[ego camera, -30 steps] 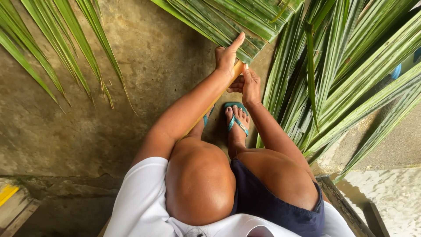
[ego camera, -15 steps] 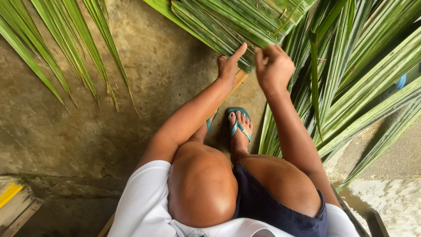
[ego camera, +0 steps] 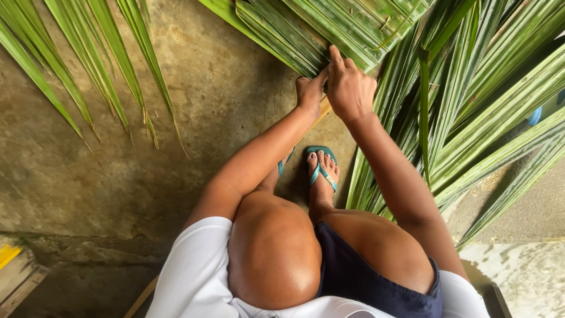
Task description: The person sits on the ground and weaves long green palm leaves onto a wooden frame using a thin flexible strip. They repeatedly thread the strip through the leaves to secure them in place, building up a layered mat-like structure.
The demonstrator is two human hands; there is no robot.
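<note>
Fronds (ego camera: 329,26) look light, stiff, springy; left hand (ego camera: 309,94) and right hand (ego camera: 350,88) pinch 2 leaflets near the midrib.

Counts, head view: 2 hands in frame, left hand (ego camera: 310,94) and right hand (ego camera: 349,89), both on 1 woven mat of palm leaves (ego camera: 318,29). 1 foot seen w/ 1 teal flip-flop (ego camera: 321,171); sliver of teal by the left forearm, maybe a 2nd, couldn't tell. 2 bare knees. 1 wood strip (ego camera: 323,109) under the hands. Loose palm fronds: 2 groups, 1 at upper left (ego camera: 88,65), 1 at right (ego camera: 488,112); leaflets too many and overlapping to count. 1 yellow-edged item at lower left (ego camera: 8,254).
</note>
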